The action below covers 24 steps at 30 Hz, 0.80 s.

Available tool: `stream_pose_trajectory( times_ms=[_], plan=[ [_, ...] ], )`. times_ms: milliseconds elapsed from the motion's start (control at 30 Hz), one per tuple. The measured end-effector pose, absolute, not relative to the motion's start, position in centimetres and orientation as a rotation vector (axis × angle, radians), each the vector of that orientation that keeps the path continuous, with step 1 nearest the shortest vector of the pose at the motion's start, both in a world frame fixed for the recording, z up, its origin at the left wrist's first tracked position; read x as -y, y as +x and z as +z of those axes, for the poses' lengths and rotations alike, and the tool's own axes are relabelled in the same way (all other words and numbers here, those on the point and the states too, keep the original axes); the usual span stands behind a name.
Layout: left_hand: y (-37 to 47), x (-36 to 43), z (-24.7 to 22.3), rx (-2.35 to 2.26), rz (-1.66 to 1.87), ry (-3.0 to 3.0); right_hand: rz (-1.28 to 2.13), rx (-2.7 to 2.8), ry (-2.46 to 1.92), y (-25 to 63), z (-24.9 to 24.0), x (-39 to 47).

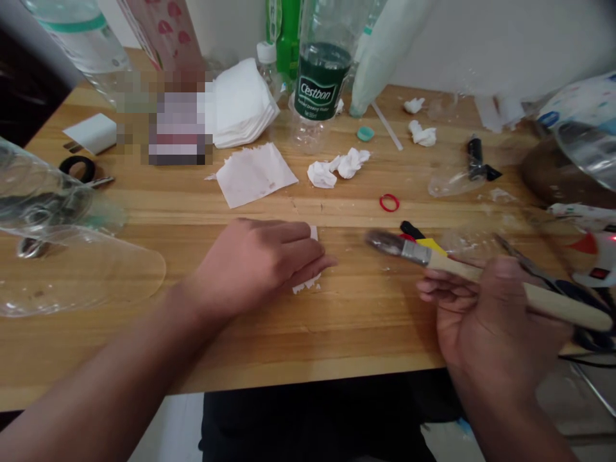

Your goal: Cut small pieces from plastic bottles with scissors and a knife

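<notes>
My right hand [486, 321] grips a paintbrush [462, 266] by its pale wooden handle, thumb on top. The dark bristles point left, a little above the wooden table, and look slightly blurred. My left hand [269, 256] rests on the table with its fingers together and bent over a small piece of white paper [312, 279]. Most of that paper is hidden beneath the fingers; a ragged edge shows below them, with tiny scraps beside it. Past the left hand lies a torn sheet of paper [257, 174]. Crumpled tissue [339, 168] sits near that sheet.
An upside-down Cestbon bottle [320, 80] stands at the back, beside stacked napkins [243, 102]. Cut clear plastic bottles [72, 269] lie at left. A red rubber band [389, 203] is beyond the brush. Scissors [529, 263] and a metal pot [553, 163] are at right.
</notes>
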<state>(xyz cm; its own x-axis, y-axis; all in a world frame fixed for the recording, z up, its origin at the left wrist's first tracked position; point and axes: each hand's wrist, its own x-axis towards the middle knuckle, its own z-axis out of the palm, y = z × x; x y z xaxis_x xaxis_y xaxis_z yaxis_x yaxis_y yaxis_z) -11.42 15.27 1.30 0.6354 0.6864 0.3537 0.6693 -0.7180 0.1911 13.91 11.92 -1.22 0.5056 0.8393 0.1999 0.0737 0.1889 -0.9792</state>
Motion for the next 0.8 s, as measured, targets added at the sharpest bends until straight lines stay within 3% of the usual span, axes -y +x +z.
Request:
stream_pose_trajectory(
  times_ms=[200, 433, 800],
  plan=[
    [-8.4, -13.9, 1.6, -1.007, 0.503, 3.061, 0.633, 0.995, -1.378, 13.8, -1.7, -12.5],
    [-3.3, -13.1, 2.1, -1.211, 0.263, 2.763, 0.811, 0.858, -1.423, 13.5, -1.1, -12.9],
    [-2.8, -13.7, 0.9, -1.293, 0.247, 2.705, 0.864, 0.854, -1.426, 13.5, -1.0, -13.5]
  ],
)
